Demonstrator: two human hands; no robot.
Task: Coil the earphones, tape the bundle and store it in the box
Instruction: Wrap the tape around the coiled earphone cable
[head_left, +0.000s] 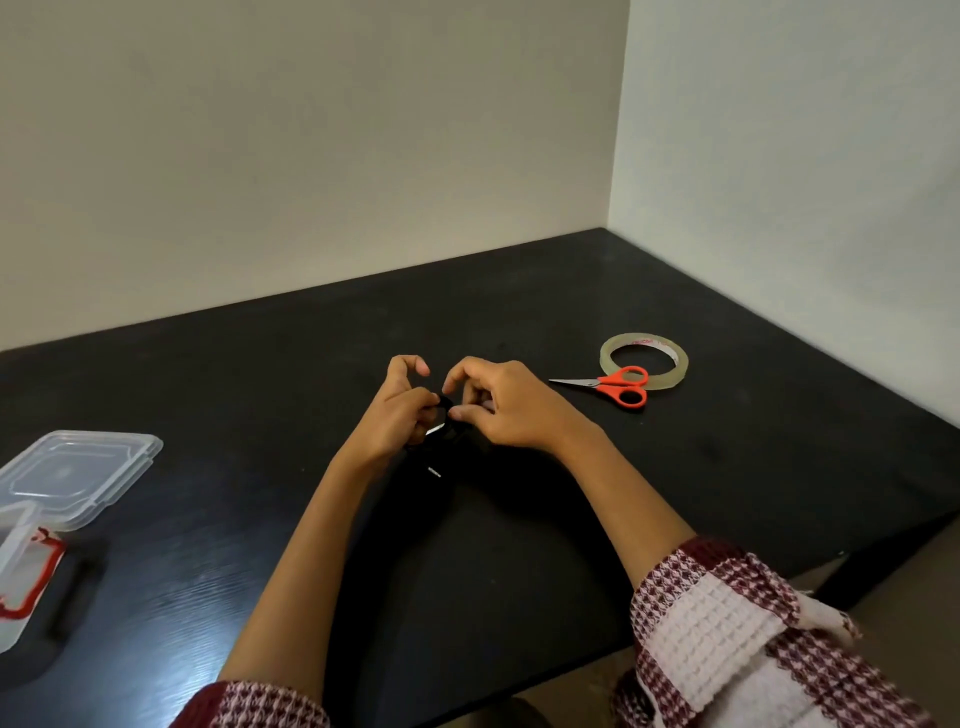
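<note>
Coiling seems underway: left hand (397, 413) and right hand (506, 410) pinch the thin black earphone cable (445, 402); clear tape roll (644, 340), transparent plastic box (15, 545) untouched.

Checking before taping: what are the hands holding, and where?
Both the left hand and right hand pinch the black earphones at the coiled part; finer detail too dark.

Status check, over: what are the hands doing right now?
Both busy: left hand and right hand pinch the earphones. Untouched at right: tape roll, scissors. Open at left: box.
</note>
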